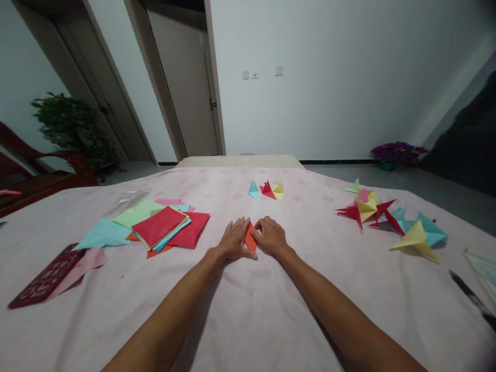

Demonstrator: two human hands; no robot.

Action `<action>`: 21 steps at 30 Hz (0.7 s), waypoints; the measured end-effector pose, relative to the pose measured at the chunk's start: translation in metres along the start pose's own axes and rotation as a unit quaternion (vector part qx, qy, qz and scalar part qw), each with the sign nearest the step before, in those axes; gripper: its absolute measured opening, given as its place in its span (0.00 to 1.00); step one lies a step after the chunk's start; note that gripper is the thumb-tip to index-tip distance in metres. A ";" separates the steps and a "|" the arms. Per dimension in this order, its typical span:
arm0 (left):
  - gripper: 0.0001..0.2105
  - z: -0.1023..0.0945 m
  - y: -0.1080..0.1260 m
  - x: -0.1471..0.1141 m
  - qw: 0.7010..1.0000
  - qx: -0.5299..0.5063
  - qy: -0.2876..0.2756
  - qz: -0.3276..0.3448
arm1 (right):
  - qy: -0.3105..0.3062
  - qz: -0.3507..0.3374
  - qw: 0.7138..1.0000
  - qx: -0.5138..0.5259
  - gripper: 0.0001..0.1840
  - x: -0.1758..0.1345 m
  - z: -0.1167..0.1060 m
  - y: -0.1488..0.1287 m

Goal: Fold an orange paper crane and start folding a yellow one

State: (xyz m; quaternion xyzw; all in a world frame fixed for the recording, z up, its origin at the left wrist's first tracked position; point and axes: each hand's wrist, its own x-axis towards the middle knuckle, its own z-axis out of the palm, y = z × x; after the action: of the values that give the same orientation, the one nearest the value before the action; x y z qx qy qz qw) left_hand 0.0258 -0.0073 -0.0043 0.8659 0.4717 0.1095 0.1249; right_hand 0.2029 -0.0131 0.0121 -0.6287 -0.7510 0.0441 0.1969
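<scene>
Head view: orange paper [251,239], seemingly part-folded, between worktop [248,310] side edges; left hand [233,241] fingers flat, released; right hand [273,236] curled, grip unclear; paper birds [415,238] apparently finished toward right edge, sheets [159,227] pending toward left

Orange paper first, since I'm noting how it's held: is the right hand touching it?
Touching. The head view shows fingers of the right hand lying over the right edge of the orange paper, with no gap.
</scene>
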 end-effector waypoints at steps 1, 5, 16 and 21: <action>0.59 0.001 0.000 0.001 1.000 -0.011 0.014 -0.005 | 0.000 -0.003 1.000 0.004 0.12 0.000 0.000 0.001; 0.46 0.005 -0.001 0.003 0.990 -0.080 0.106 -0.040 | 0.016 -0.021 0.999 0.033 0.09 -0.001 0.003 0.005; 0.32 0.008 -0.010 0.003 0.857 -0.440 0.242 -0.118 | 0.061 -0.105 0.977 0.177 0.02 0.000 0.010 0.012; 0.09 -0.001 0.002 0.004 0.787 -0.553 0.246 -0.117 | 0.060 -0.109 0.959 0.255 0.04 -0.004 0.007 0.004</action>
State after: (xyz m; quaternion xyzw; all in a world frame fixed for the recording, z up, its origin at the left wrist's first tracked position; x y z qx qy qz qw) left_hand 0.0292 -0.0049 -0.0023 0.5309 0.4427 0.5454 0.4741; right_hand 0.2041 -0.0148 0.0033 -0.4731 -0.7658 0.1744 0.3992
